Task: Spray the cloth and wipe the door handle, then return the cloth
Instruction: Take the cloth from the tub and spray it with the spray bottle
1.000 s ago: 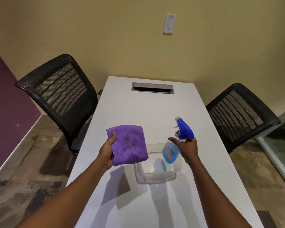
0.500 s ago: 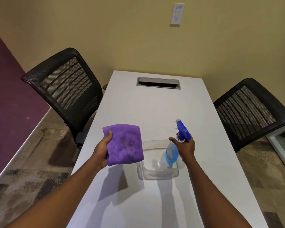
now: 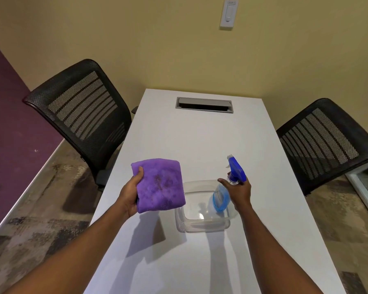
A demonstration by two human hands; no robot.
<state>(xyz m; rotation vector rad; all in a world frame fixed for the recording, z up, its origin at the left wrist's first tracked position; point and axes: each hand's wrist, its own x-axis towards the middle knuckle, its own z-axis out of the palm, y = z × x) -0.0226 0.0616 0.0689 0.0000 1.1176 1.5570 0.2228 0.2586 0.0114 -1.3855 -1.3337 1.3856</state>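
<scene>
My left hand [image 3: 130,194] grips a folded purple cloth [image 3: 160,184] by its left edge and holds it flat above the white table [image 3: 200,145]. Darker damp spots mark the cloth's middle. My right hand [image 3: 239,193] holds a spray bottle [image 3: 229,183] with a blue trigger head and pale blue liquid, its nozzle pointing left toward the cloth. The bottle hangs over a clear plastic container [image 3: 202,223] that stands on the table. No door handle is in view.
Black mesh chairs stand at the table's left [image 3: 81,111] and right [image 3: 325,141]. A grey cable slot [image 3: 204,105] is set in the table's far end. A wall switch [image 3: 228,13] hangs on the yellow wall; a purple wall [image 3: 11,115] is at left.
The view has tilted a little, so the table and chairs shifted in frame. Both hands keep their hold, and the bottle sits slightly lower over the container.
</scene>
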